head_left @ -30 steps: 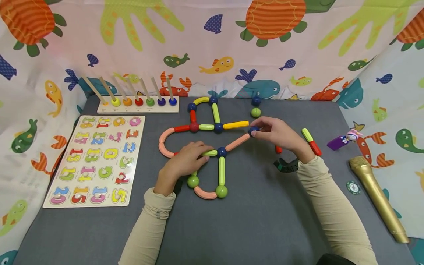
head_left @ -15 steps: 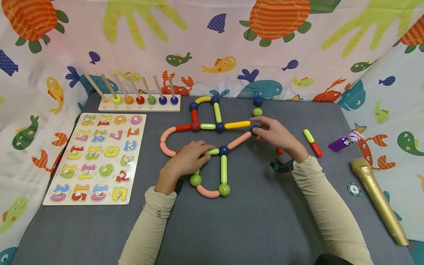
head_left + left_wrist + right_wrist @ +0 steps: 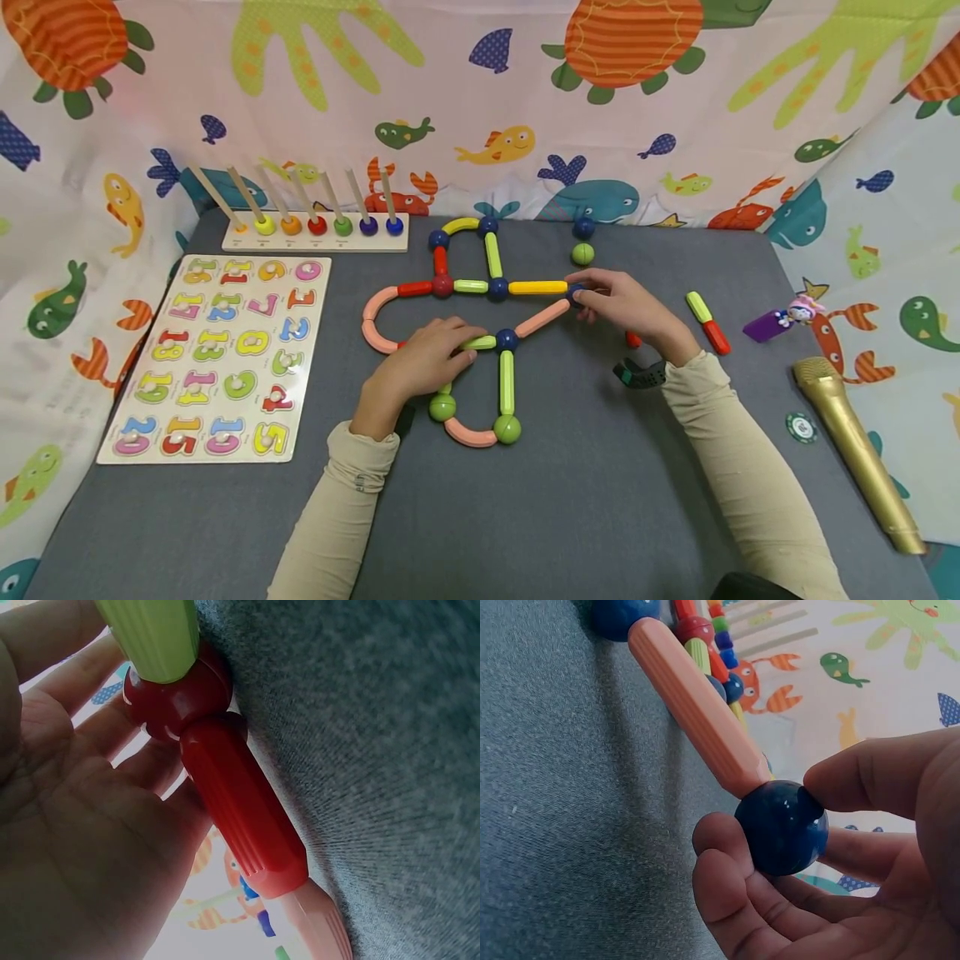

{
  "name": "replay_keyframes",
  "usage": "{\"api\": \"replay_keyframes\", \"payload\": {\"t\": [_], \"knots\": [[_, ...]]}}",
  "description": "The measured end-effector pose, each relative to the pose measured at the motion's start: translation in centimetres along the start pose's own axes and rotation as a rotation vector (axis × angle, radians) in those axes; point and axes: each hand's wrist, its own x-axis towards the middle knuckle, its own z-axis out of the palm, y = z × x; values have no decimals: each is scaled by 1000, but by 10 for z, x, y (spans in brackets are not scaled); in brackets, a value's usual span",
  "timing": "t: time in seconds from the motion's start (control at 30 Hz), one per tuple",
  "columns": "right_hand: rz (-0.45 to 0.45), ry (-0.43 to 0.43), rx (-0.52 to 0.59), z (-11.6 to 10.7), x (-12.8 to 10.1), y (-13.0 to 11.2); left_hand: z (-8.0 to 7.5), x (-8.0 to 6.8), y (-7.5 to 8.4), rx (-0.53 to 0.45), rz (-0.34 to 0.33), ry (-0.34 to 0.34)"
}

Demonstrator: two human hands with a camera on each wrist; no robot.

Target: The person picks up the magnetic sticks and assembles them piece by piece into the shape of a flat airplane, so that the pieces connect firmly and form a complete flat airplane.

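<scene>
I see my right hand [image 3: 626, 307] pinching a blue ball [image 3: 781, 827] between thumb and fingertips, at the right end of the stick-and-ball figure on the grey desk [image 3: 600, 500]. In the right wrist view the ball touches the end of a pink stick [image 3: 697, 705] that runs away toward another blue ball [image 3: 507, 339] at the middle of the figure. In the head view a yellow stick [image 3: 537, 287] also reaches the pinched ball from the left.

My left hand [image 3: 420, 360] lies over the left middle part of the figure, fingers stretched along a green stick [image 3: 477, 342]. The left wrist view shows the palm open and relaxed beside a red ball [image 3: 178, 694] joined to a red stick [image 3: 244, 810] and a green one; the fingers rest against them without curling round.

The figure lies flat, its lower loop ending in two green balls [image 3: 507, 429] linked by a curved pink piece [image 3: 468, 435]. A loose green ball [image 3: 582, 253] and a blue one sit just behind my right hand. To the right lie a green-and-red stick [image 3: 706, 322], a gold microphone [image 3: 855, 454] and a small purple toy [image 3: 780, 319]. On the left are a number puzzle [image 3: 217, 358] and a peg rack [image 3: 315, 233].
</scene>
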Motion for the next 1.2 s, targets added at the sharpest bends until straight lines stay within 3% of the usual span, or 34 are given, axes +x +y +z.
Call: {"api": "replay_keyframes", "payload": {"t": [0.4, 0.7, 0.9, 1.2], "knots": [[-27, -5, -13, -1, -3, 4, -2, 2, 1, 2, -11, -10], [-19, 124, -199, -17, -18, 20, 0, 2, 3, -5, -7, -5], [0, 215, -386, -30, -32, 33, 0, 3, 3, 1, -13, -10], [61, 73, -474, -36, -35, 47, 1, 3, 2, -2, -22, -17]]}}
